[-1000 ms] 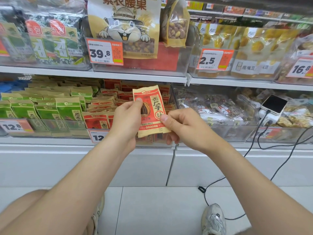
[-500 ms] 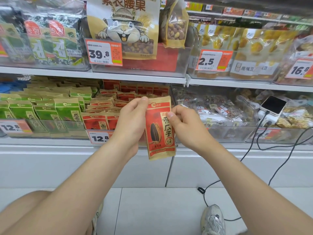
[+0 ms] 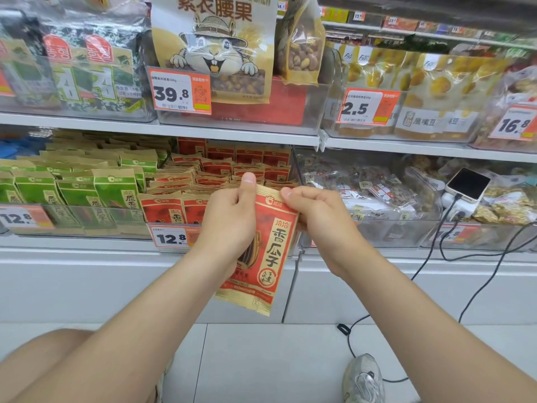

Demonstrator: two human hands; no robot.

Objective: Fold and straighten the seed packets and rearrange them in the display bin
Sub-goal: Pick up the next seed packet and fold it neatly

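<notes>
Head view: both hands grip one red sunflower seed packet [image 3: 268, 251] by its top, front-facing, in front of clear display bin [image 3: 174, 228]. Left hand [image 3: 229, 225] wraps its left edge, thumb up; right hand [image 3: 316, 219] pinches top-right corner. Red packets [image 3: 220, 173] fill bin behind; green packets [image 3: 87, 187] to the left.

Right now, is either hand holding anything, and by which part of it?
Both hands hold one red seed packet. The left hand grips its left side, thumb at the top edge; the right hand pinches its top right corner.
</notes>
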